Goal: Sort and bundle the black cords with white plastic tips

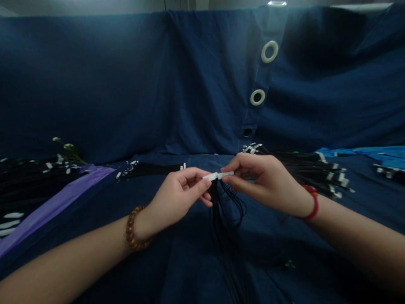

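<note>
Near the middle of the view, my left hand [177, 196] pinches a white plastic connector [210, 176] between thumb and forefinger. A second, slimmer white connector [226, 174] sits in the pinch of my right hand [262, 179]. The two white pieces meet end to end; whether they are joined I cannot tell. Thin black cables [218, 223] hang down below them in loose loops and run toward the bottom of the view. A beaded bracelet circles my left wrist and a red cord my right one.
Bundles of black cables with white ends lie at the left [25, 181], behind my left hand [152, 169] and at the right [316, 171]. Purple cloth [57, 202], small white flowers [68, 146] and blue material [373, 155] lie around. A dark blue curtain [126, 84] hangs behind.
</note>
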A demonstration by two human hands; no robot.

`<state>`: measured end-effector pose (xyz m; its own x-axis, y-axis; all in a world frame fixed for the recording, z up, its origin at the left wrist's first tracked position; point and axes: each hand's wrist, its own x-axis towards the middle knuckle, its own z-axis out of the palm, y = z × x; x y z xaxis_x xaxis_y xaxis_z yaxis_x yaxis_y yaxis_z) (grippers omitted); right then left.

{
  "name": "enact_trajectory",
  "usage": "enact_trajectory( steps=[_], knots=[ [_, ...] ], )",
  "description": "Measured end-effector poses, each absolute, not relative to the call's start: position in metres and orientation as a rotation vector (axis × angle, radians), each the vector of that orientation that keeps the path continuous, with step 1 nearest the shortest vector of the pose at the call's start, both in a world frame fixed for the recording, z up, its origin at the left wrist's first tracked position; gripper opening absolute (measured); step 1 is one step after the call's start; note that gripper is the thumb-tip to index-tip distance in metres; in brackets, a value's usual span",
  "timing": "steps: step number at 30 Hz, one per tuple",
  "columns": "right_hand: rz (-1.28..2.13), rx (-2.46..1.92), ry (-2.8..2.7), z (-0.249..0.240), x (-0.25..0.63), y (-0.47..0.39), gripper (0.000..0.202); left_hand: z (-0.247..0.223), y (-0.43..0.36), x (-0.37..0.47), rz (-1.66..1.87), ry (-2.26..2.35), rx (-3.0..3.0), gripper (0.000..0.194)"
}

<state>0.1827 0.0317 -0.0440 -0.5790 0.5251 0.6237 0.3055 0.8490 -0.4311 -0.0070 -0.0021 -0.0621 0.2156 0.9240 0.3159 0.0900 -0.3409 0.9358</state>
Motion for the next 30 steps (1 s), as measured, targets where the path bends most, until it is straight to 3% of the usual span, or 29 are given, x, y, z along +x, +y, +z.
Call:
enact_trajectory(
  steps=[18,22,25,30],
  knots=[
    [0.483,-0.616,-2.363,-0.039,0.18,0.016,0.021,-0.061,-0.01,-0.008,1.149,0.932,1.695,0.007],
    [0.337,-0.617,-2.35,-0.041,0.178,0.015,0.014,-0.063,-0.01,-0.007,1.117,0.943,1.724,0.007],
    [0.347,-0.665,-2.336,-0.04,0.178,0.014,0.014,-0.063,-0.007,-0.01,1.108,0.983,1.775,0.014],
    [0.718,-0.754,-2.197,-0.023,0.189,0.014,0.017,-0.066,-0.004,-0.012,1.081,0.861,1.858,0.038]
  ],
)
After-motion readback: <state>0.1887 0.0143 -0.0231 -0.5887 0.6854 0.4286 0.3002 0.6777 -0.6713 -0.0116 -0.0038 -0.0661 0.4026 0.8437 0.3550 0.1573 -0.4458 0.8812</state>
